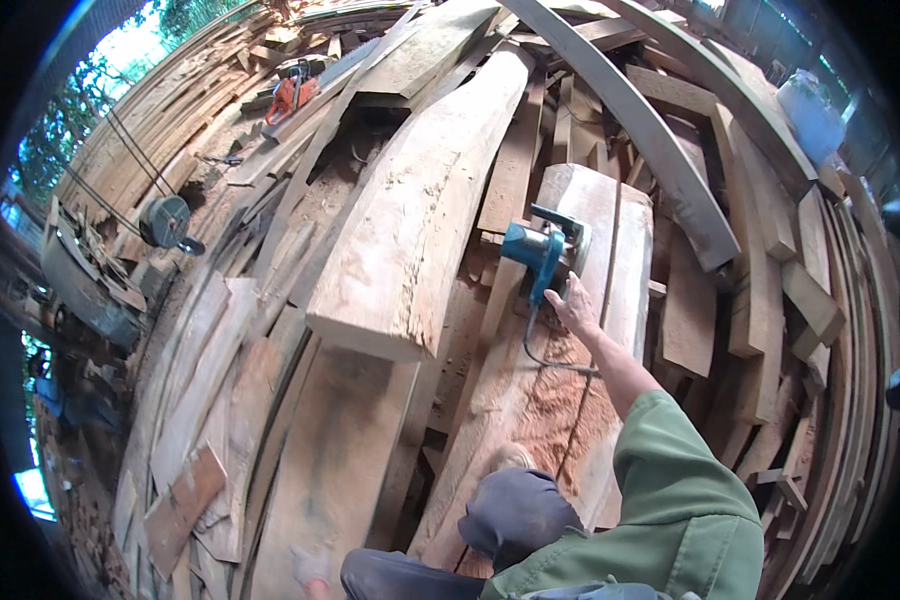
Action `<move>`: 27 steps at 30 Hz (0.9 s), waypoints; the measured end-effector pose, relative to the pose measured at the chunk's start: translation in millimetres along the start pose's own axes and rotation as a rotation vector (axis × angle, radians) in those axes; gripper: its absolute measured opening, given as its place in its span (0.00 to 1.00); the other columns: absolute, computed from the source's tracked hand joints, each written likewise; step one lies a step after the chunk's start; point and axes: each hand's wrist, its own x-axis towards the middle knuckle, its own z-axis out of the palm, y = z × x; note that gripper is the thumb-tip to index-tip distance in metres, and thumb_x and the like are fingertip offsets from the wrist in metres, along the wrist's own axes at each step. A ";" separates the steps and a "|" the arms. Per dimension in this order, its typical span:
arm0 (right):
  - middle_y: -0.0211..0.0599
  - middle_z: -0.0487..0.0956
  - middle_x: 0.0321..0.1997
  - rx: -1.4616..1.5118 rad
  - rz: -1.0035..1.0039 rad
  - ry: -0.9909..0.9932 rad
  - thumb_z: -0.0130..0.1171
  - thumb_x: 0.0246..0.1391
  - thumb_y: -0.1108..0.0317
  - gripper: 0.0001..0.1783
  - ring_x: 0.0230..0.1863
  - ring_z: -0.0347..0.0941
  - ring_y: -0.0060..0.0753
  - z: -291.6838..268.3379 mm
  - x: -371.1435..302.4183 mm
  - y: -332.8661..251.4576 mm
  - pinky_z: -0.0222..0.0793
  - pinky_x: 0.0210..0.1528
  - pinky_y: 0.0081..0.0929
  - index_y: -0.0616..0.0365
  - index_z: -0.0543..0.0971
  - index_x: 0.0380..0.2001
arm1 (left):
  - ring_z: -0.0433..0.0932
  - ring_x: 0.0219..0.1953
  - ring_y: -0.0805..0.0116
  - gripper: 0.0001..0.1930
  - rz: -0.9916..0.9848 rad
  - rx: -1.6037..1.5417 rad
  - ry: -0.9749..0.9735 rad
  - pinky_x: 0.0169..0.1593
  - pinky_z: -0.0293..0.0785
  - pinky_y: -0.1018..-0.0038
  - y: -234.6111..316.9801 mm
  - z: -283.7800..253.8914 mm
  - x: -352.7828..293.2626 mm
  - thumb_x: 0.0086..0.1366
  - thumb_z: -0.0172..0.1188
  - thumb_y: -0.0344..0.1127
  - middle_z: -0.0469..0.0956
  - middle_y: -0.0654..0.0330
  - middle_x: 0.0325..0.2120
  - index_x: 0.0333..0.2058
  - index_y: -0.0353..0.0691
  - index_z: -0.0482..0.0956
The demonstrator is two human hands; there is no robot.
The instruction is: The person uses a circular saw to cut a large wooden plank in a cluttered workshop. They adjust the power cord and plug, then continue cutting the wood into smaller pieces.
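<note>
A teal circular saw (pixel 542 250) sits on a thick, pale wooden beam (pixel 580 205) that has a long dark cut line along it. My right hand (pixel 576 308) is at the saw's rear handle, its fingers stretched out and apart; whether they touch the handle is hard to see. From the saw a dark cord (pixel 545 361) loops back over orange sawdust (pixel 555 405) on the beam. Low in the view, my left hand (pixel 310 566) is over or on a wide, flat timber (pixel 335 450) beside my knee. Its fingers are too blurred to make out.
A heavy rough-hewn timber (pixel 400 220) lies left of the saw. Curved planks (pixel 635 120) arch across the far right, above stacked boards (pixel 760 270). An orange chainsaw (pixel 292 97) rests at the far left. A round grey pulley-like part (pixel 165 220) stands nearer, with loose offcuts (pixel 185 500) below.
</note>
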 end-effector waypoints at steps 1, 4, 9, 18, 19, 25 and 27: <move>0.62 0.71 0.63 0.034 0.051 0.062 0.66 0.55 0.48 0.45 0.65 0.68 0.58 16.8 17.5 -2.6 0.64 0.66 0.43 0.65 0.61 0.66 | 0.64 0.66 0.42 0.47 0.039 -0.002 0.058 0.67 0.62 0.58 31.6 -31.4 25.1 0.59 0.64 0.50 0.62 0.37 0.65 0.70 0.33 0.51; 0.66 0.66 0.64 0.215 0.193 0.022 0.64 0.55 0.52 0.47 0.66 0.64 0.61 52.8 72.0 -5.4 0.61 0.68 0.43 0.71 0.56 0.66 | 0.64 0.66 0.41 0.46 0.151 -0.049 0.097 0.67 0.62 0.59 151.5 -127.1 84.5 0.60 0.63 0.49 0.64 0.36 0.64 0.69 0.32 0.53; 0.62 0.67 0.62 0.375 0.309 0.176 0.63 0.55 0.65 0.39 0.65 0.64 0.60 86.8 106.8 5.4 0.60 0.67 0.44 0.69 0.58 0.64 | 0.68 0.63 0.44 0.38 0.541 -0.055 0.077 0.66 0.63 0.60 353.5 -226.4 120.8 0.63 0.62 0.48 0.68 0.38 0.62 0.65 0.31 0.62; 0.58 0.71 0.61 0.408 0.260 0.436 0.60 0.50 0.72 0.41 0.61 0.70 0.58 100.3 104.7 -1.4 0.67 0.62 0.42 0.59 0.58 0.68 | 0.72 0.60 0.46 0.34 0.849 -0.079 -0.136 0.64 0.66 0.60 487.7 -222.2 89.1 0.63 0.64 0.47 0.72 0.42 0.59 0.62 0.32 0.67; 0.58 0.70 0.61 0.407 0.293 0.383 0.60 0.51 0.71 0.42 0.61 0.70 0.59 98.4 103.8 -1.5 0.67 0.62 0.43 0.58 0.57 0.68 | 0.72 0.60 0.46 0.33 0.869 -0.142 -0.132 0.64 0.67 0.59 497.2 -213.7 86.7 0.64 0.64 0.45 0.73 0.42 0.58 0.62 0.32 0.68; 0.58 0.67 0.64 0.484 0.280 0.369 0.60 0.49 0.75 0.42 0.65 0.66 0.58 94.0 103.4 -1.3 0.63 0.67 0.41 0.60 0.57 0.68 | 0.72 0.60 0.46 0.33 1.030 -0.340 -0.296 0.64 0.67 0.60 607.2 -148.2 85.0 0.63 0.65 0.45 0.73 0.42 0.58 0.61 0.30 0.68; 0.58 0.68 0.63 0.392 0.227 0.430 0.60 0.49 0.76 0.41 0.65 0.67 0.60 96.9 103.3 -1.6 0.64 0.66 0.41 0.60 0.58 0.67 | 0.72 0.60 0.45 0.35 1.105 -0.393 -0.319 0.64 0.67 0.59 655.4 -119.3 82.1 0.62 0.65 0.45 0.73 0.40 0.58 0.62 0.29 0.67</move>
